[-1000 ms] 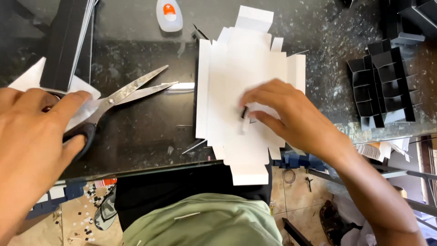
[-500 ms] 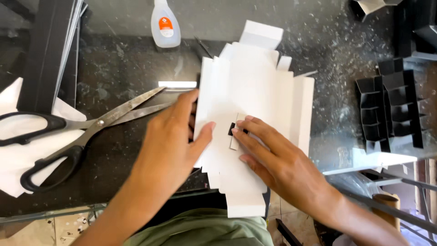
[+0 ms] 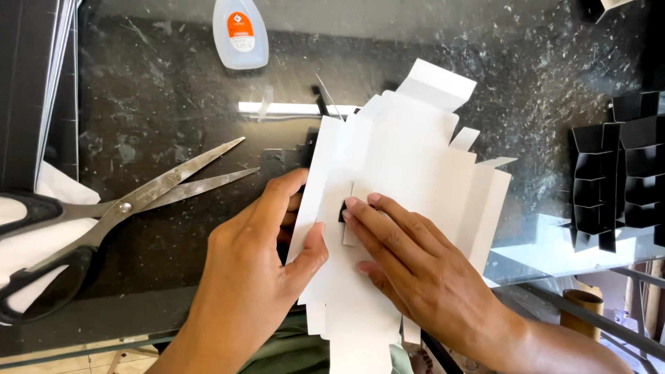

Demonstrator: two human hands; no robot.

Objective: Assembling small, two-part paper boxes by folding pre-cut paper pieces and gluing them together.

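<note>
At the far left edge of the dark glass table (image 3: 159,118), a stack of black sheets (image 3: 28,90) runs up the frame, and below it a scrap of white paper (image 3: 41,242) lies under the black handles of a large pair of scissors (image 3: 118,208), whose steel blades lie parted and point up and to the right. Near the top edge, well apart from the scissors, stands a clear glue bottle (image 3: 240,31) with an orange label. Below and to the right, the left hand (image 3: 256,277) comes in from the bottom of the frame and grips the left edge of a flat white card cutout (image 3: 409,166): its thumb presses down on top of the card while the fingers curl around the edge, partly hidden beneath it. The cutout, an unfolded box shape with flaps sticking out at the top and right, lies in the middle of the table, its lower end hanging past the near edge. The right hand (image 3: 415,270) lies flat on the card just beside the left one, its fingers close together and extended, their tips pressing on a small black piece (image 3: 343,211) set against a small white tab at the card's left part. At the far right, well apart from the hands, stands a black cardboard grid divider (image 3: 613,173).
</note>
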